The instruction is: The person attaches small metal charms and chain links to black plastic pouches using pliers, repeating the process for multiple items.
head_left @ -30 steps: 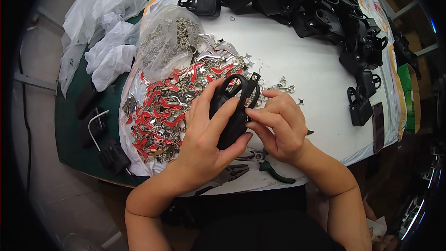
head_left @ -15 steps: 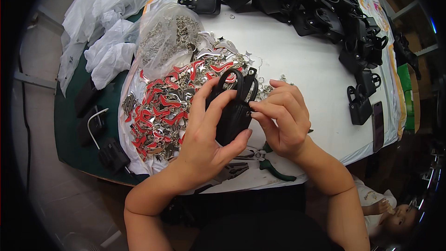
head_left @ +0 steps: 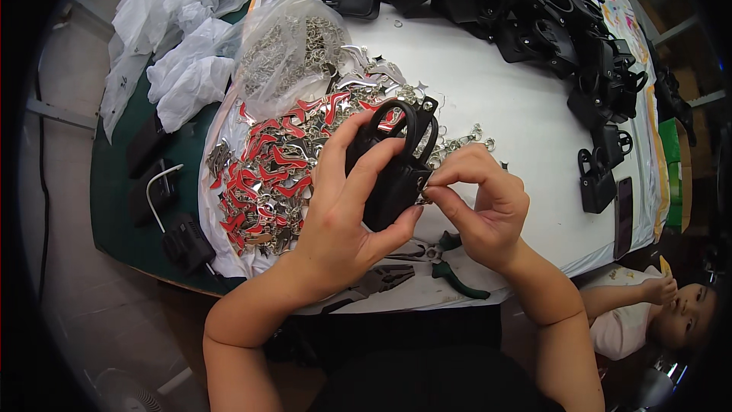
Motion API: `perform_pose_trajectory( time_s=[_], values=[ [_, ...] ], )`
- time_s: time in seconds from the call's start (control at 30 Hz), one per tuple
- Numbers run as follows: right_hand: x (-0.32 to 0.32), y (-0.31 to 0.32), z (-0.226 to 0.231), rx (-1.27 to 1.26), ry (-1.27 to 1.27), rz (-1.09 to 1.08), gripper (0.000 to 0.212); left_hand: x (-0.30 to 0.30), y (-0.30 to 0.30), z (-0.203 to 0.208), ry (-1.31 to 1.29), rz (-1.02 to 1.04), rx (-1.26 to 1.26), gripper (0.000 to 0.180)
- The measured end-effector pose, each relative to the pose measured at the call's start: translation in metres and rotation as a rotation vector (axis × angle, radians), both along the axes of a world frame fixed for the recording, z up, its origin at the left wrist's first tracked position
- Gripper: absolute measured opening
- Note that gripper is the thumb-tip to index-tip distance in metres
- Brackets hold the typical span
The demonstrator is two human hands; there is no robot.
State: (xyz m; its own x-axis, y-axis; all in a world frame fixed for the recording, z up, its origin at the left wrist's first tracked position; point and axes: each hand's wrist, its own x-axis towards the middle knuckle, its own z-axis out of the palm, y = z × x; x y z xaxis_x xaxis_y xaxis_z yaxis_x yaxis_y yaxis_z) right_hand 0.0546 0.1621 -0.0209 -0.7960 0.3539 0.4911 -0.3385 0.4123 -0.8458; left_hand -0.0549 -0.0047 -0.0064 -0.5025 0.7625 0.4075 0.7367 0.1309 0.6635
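A miniature black handbag [head_left: 386,194] with two looped handles is tilted in my left hand [head_left: 335,214]. The fingers of that hand wrap its far side, and the thumb presses near its lower edge. My right hand [head_left: 488,210] pinches at the bag's right side, by a small metal rivet. A tiny shiny metal bit shows at those fingertips, too small to name. Just beyond my left hand spreads a heap of red and silver high-heel-shaped charms [head_left: 286,158]. Beneath my hands lie green-handled pliers [head_left: 460,282] and a second pair of pliers [head_left: 381,280].
A clear plastic bag of metal chain pieces [head_left: 286,53] stands behind the charms. Several black mini handbags [head_left: 541,38] pile along the far right. A phone [head_left: 624,217] lies at the right edge; a black charger [head_left: 189,243] sits left. Another person [head_left: 629,320] is at lower right.
Both hands and the bag have shifted slightly right in the picture, as has the tabletop. My right fingertips have moved a little lower along the bag's side, and the tiny metal bit now shows there.
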Motion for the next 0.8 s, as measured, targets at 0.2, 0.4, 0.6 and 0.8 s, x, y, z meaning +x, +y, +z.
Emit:
perform_pose_trajectory(
  time_s=[0.2, 0.4, 0.6, 0.8],
  values=[
    [-0.001, -0.001, 0.001, 0.06, 0.021, -0.019, 0.017, -0.001, 0.0, -0.001, -0.011, -0.021, -0.006, 0.066],
    [-0.002, 0.0, 0.001, 0.096, 0.006, 0.0, 0.014, -0.002, 0.0, -0.001, 0.041, -0.014, -0.003, 0.065],
    [0.0, -0.005, -0.004, -0.011, -0.064, -0.045, 0.012, 0.002, 0.002, -0.001, 0.102, -0.008, 0.015, 0.065],
    [0.0, -0.01, -0.008, -0.046, -0.061, -0.039, 0.022, 0.001, 0.001, -0.001, 0.059, 0.037, -0.029, 0.062]
  ],
)
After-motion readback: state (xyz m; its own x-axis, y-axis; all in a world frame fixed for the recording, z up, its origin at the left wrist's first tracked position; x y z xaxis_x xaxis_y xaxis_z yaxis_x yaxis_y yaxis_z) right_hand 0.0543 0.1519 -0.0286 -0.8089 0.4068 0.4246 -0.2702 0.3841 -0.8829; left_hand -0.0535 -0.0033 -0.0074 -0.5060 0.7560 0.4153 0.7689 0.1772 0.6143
